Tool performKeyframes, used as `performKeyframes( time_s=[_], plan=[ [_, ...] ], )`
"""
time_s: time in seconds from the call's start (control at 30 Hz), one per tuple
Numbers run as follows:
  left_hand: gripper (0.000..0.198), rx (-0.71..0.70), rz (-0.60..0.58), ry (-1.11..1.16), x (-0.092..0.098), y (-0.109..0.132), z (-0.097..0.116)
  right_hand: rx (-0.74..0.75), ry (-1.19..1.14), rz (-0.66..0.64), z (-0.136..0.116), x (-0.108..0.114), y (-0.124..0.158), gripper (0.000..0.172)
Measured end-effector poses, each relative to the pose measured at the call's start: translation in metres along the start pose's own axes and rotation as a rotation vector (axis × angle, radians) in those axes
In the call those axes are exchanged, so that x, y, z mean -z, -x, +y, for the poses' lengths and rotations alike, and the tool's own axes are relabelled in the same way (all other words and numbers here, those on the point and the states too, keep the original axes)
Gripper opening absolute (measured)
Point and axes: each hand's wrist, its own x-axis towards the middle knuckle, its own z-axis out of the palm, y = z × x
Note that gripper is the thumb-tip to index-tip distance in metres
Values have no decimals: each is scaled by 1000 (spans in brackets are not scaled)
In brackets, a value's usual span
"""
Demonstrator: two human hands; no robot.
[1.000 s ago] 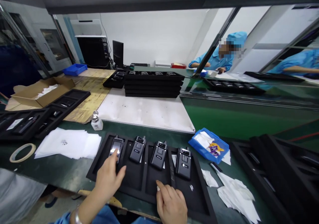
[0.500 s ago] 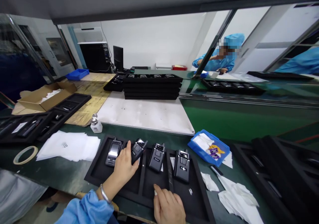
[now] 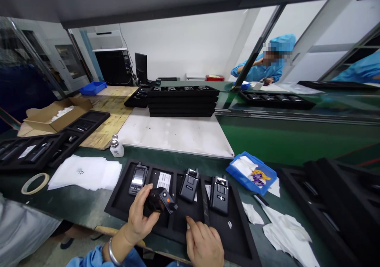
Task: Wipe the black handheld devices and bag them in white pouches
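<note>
My left hand (image 3: 141,215) grips a black two-way radio (image 3: 162,200) by its sides, lifted and tilted over the black foam tray (image 3: 178,231). An orange button shows on the radio's end. Behind it, a white label (image 3: 164,180) lies in the uncovered compartment. My right hand (image 3: 204,241) is over the tray's near edge, fingers curled and index finger forward; whatever is under them is hidden. Still in the tray are a radio with its screen up (image 3: 138,180) at left, a radio (image 3: 189,185) right of the middle, and another radio (image 3: 219,195) at right.
A blue box (image 3: 251,173) with wipes stands right of the tray, near crumpled white wipes (image 3: 287,231). Left are white sheets (image 3: 84,174), a tape roll (image 3: 35,183) and a pump bottle (image 3: 116,146). Stacked trays (image 3: 181,105) stand behind; a co-worker (image 3: 267,67) sits across.
My left hand has lifted the radio from the second compartment, drawn it nearer and turned it, uncovering the label. My right hand has stayed nearly in place.
</note>
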Motion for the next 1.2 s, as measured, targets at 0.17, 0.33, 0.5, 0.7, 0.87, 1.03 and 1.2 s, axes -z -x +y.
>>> performKeyframes(
  time_s=[0.17,0.33,0.5,0.7,0.87,1.03,1.2],
  plan=[
    [72,-15,20,35,5,-3,3,0,18,-16,1,-2,2,26],
    [72,56,15,139,7,5,6,2,28,-25,2,-3,3,26],
    [46,810,-155,865,-8,-5,15,0,20,-30,1,-2,1,27],
    [37,1638,-15,1469,-34,-36,7,-12,5,-9,0,-2,1,25],
    [37,1697,64,1500,-42,-39,2,-25,-3,-22,-1,-2,2,25],
    [35,1706,153,1445,-38,-34,5,-25,-17,-22,0,-3,3,25],
    [35,1699,152,1372,-26,-37,14,-21,-18,-24,0,-3,3,26]
  ],
)
